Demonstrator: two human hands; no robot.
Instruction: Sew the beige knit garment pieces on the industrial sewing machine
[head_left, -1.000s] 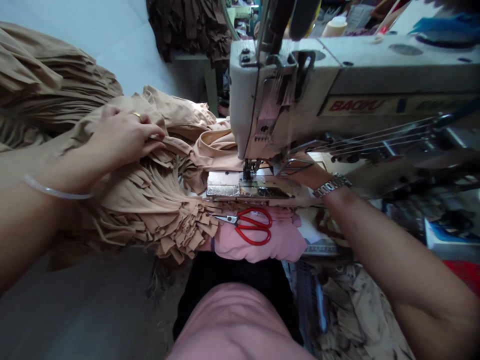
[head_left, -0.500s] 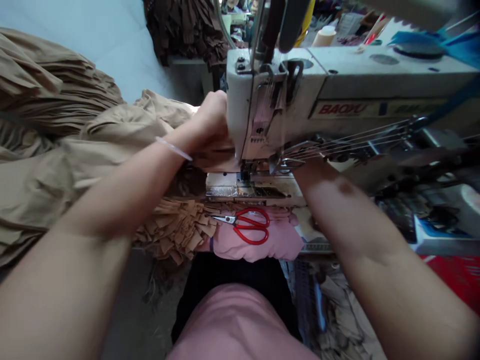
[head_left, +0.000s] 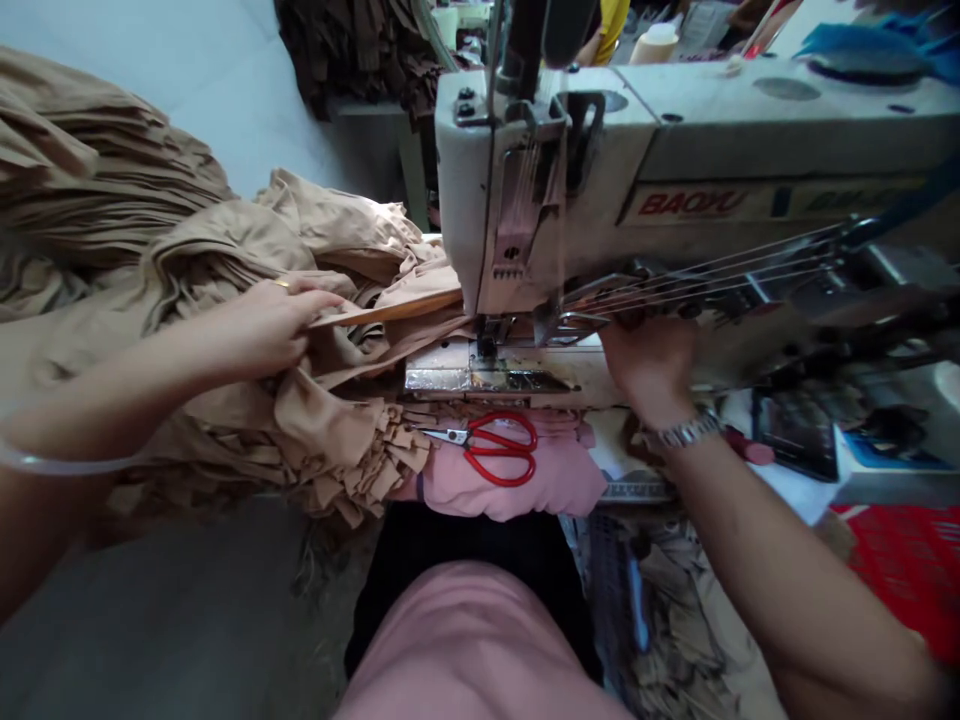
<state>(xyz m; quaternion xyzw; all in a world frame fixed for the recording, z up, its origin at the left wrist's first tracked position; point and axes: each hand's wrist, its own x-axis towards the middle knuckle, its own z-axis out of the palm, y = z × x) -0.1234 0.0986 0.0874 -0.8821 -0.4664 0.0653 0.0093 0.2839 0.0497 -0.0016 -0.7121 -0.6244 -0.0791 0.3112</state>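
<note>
A person sits at an industrial sewing machine (head_left: 570, 190) with the name BAOYU on it. It fills the view from 12 to 3 o'clock, above a counter (head_left: 592, 382). At 10 o'clock lies a big heap of tan ruffled cloth (head_left: 97, 170), and this cloth reaches across to the needle area. It seems to be laid there so its weight rests on the heap and does not drag at the machine. At 6 o'clock, close to the person's body, a folded pink cloth (head_left: 510, 490) lies on the counter's front edge. Red-handled scissors (head_left: 495, 450) rest on it, probably placed there to be within easy reach.

The left hand (head_left: 262, 330), at 9 o'clock, has its fingers close together. It appears to pinch a folded tan strip (head_left: 386, 310) with the thumb, and this keeps the strip stretched toward the presser foot (head_left: 487, 335) above the metal needle plate (head_left: 435, 378). The right hand (head_left: 649, 365), at 3 o'clock, is curled under the thread guides. I cannot tell if it holds anything.
</note>
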